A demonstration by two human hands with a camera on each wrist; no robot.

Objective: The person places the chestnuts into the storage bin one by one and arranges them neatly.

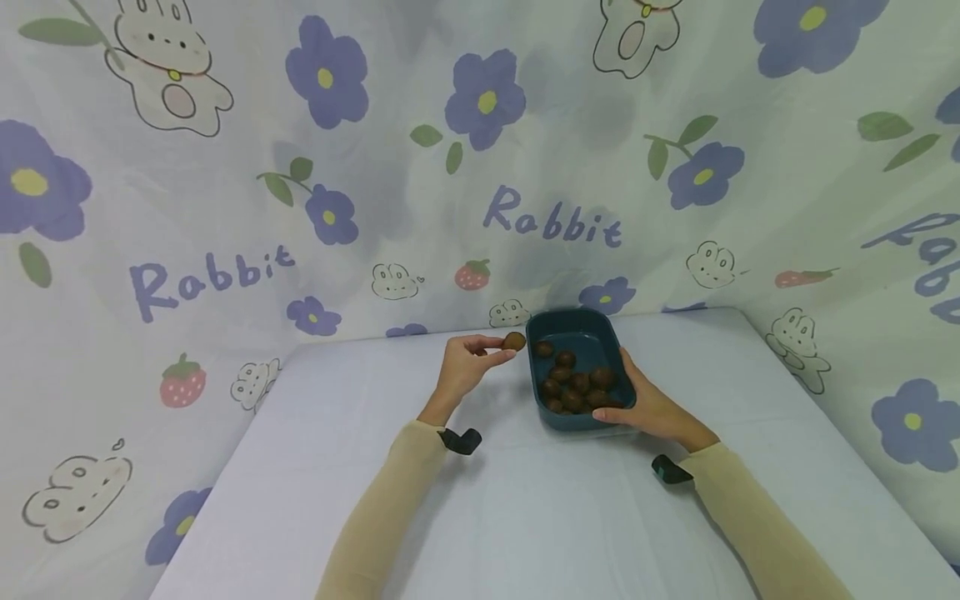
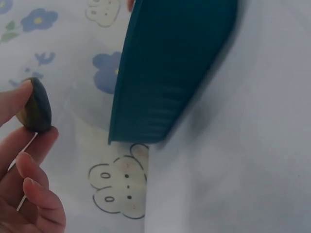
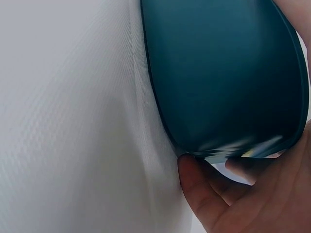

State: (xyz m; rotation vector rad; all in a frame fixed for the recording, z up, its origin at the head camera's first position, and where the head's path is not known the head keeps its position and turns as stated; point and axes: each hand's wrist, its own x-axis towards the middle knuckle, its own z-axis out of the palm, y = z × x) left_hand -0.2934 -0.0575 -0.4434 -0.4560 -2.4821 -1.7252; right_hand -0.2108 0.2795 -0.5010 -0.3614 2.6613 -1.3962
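Note:
My left hand (image 1: 465, 371) pinches a brown rounded piece (image 1: 513, 341) between thumb and fingertips, just left of the box's rim. Seen from the left wrist, the piece (image 2: 36, 107) is smooth and flattened like a chestnut, dark on one face; the lower fingers curl loosely beneath it. A deep teal plastic box (image 1: 576, 323) holds several similar brown pieces (image 1: 579, 382), gathered mostly toward its near end. At the near right corner my right hand (image 1: 654, 404) grips the box, with the thumb over the near rim. In the right wrist view its fingers (image 3: 194, 182) wrap the box's edge.
A white cloth (image 1: 517, 517) covers the table, its far edge lying just behind the box. Behind it hangs a white curtain (image 1: 405, 192) printed with rabbits, purple flowers and strawberries. Both forearms wear beige sleeves (image 1: 397, 492), with a dark device (image 1: 460, 441) at each wrist.

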